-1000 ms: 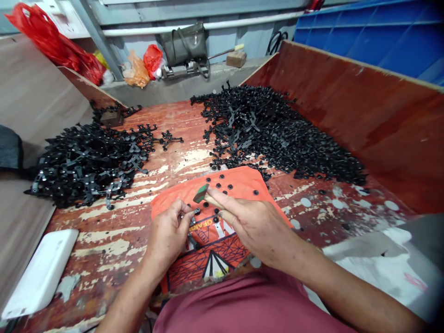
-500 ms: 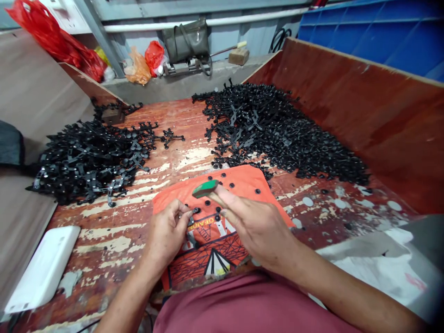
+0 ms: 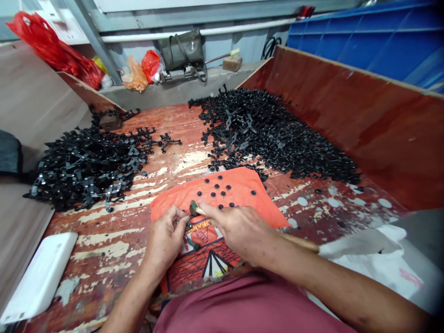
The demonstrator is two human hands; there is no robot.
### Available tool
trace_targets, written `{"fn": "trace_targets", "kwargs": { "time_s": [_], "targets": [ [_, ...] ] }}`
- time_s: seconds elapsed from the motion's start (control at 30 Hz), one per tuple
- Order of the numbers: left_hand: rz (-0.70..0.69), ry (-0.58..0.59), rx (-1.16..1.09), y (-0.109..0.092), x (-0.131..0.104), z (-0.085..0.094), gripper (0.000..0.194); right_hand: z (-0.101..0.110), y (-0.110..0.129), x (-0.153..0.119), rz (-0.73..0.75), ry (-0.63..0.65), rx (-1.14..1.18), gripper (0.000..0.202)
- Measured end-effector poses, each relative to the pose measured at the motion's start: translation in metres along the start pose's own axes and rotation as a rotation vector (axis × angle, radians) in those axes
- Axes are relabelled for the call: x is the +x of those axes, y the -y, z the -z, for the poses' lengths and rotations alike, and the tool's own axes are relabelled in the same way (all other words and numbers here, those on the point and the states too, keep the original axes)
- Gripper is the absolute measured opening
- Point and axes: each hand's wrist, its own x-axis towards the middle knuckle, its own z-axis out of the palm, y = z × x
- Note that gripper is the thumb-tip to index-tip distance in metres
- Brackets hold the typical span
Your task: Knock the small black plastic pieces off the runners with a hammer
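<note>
My right hand [image 3: 243, 229] is closed round the wooden handle [image 3: 300, 242] of a small hammer. The green hammer head [image 3: 193, 207] is low over the orange cloth [image 3: 243, 180], right beside the fingertips of my left hand [image 3: 168, 233]. Those fingertips pinch a small dark part [image 3: 188, 225], mostly hidden between them. A dark link piece [image 3: 192, 244] extends below the pinch over the cloth's print. Several small black round pieces [image 3: 217, 186] lie scattered on the upper half of the cloth.
Piles of black linked parts stand at the left [image 3: 86, 162] and at the back right [image 3: 270, 129]. A white power bank [image 3: 40, 277] lies at the left edge. A brown board [image 3: 354, 125] walls the right side, with a blue crate [image 3: 367, 41] behind.
The hammer head has come down and left to my left fingertips, and its handle now shows behind my right wrist. My left hand keeps its pinch. The view has shifted slightly.
</note>
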Motion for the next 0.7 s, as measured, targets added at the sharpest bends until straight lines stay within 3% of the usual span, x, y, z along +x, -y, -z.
{"fn": "trace_targets", "kwargs": {
  "time_s": [0.1, 0.2, 0.3, 0.47, 0.7],
  "targets": [
    [0.018, 0.000, -0.060, -0.001, -0.001, -0.001, 0.019, 0.018, 0.000, -0.001, 0.015, -0.137, 0.165, 0.047],
    [0.060, -0.004, -0.270, -0.001, -0.001, 0.001, 0.020, 0.037, -0.005, -0.004, -0.001, -0.301, 0.330, 0.044],
    [0.108, -0.014, -0.479, -0.002, -0.001, 0.006, 0.021, 0.039, -0.014, -0.005, -0.053, -0.283, 0.410, 0.041],
    [0.182, -0.008, -0.647, -0.009, 0.001, 0.014, 0.025, 0.022, -0.030, -0.011, -0.160, -0.241, 0.463, 0.038],
    [0.136, 0.017, -0.627, -0.023, 0.022, -0.003, 0.025, 0.016, -0.039, -0.034, -0.289, -0.238, 0.456, 0.036]
  ]
}}
